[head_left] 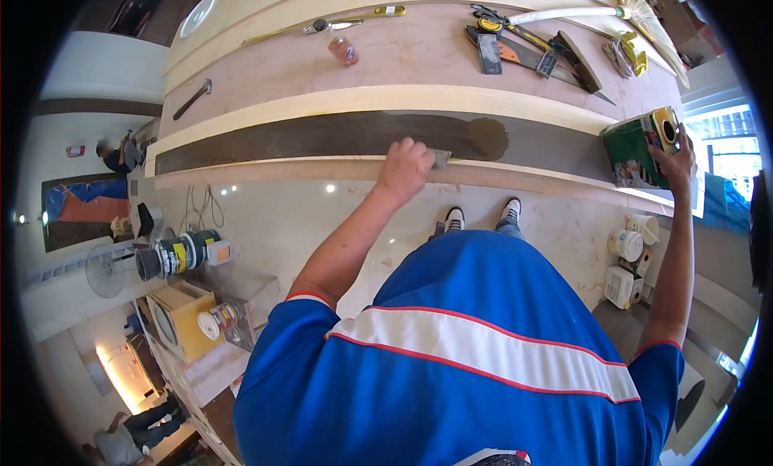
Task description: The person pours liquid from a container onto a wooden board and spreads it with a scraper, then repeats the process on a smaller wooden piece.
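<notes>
My left hand (405,170) is closed round a flat scraper (440,158), whose blade rests at the near edge of a long dark strip (338,134) framed by pale wood (266,120). A round wet patch (488,138) lies on the strip, right of the scraper. On the right, my right hand (675,162) grips the top and side of a green rectangular can (632,152), which stands at the strip's right end. The can's round opening shows at its top.
Beyond the strip lie a hammer (193,99), a small bottle (343,51), a saw (531,57), gloves (624,54) and a brush (644,19). Buckets (181,254) stand on the lower left, containers (624,265) on the right. Two people (137,442) are far left.
</notes>
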A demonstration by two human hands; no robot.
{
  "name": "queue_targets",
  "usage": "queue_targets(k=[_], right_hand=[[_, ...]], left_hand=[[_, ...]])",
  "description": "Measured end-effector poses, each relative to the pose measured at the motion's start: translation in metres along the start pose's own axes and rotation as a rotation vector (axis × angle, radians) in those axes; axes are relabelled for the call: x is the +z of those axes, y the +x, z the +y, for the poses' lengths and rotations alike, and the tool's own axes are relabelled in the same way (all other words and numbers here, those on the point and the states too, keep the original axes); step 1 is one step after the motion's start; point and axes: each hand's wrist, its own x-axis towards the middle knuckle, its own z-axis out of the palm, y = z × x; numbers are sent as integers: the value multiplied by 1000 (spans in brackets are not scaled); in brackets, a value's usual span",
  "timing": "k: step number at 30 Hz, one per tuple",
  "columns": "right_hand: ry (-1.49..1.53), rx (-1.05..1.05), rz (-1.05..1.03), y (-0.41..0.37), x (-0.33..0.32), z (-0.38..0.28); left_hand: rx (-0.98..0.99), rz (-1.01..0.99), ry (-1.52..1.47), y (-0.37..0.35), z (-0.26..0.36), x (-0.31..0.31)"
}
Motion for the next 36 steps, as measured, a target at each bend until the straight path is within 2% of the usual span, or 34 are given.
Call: queue_targets(k=[3, 7, 10, 13, 18, 22, 25, 31, 36], right_hand=[[-46, 34, -4, -2, -6, -10], [-12, 12, 3, 1, 4, 4], [2, 27, 2, 0, -1, -2], [3, 30, -9, -2, -3, -9], [-63, 11, 12, 1, 0, -1], [-28, 61, -37, 0, -6, -11], [-19, 46, -48, 0, -7, -11], [-10, 9, -26, -2, -6, -6], [3, -2, -13, -1, -3, -7]], left_hand=[[-48, 45, -27, -11, 0, 5], [-225, 152, -53, -4, -13, -8], [-244, 85, 66, 2, -30, -18], [-153, -25, 95, -22, -33, -4], [-83, 72, 1, -55, -34, -6], [-71, 99, 44, -44, -46, -18], [-63, 235, 63, -30, -44, -25], [-305, 147, 16, -23, -49, -9], [-360, -18, 35, -4, -42, -13]])
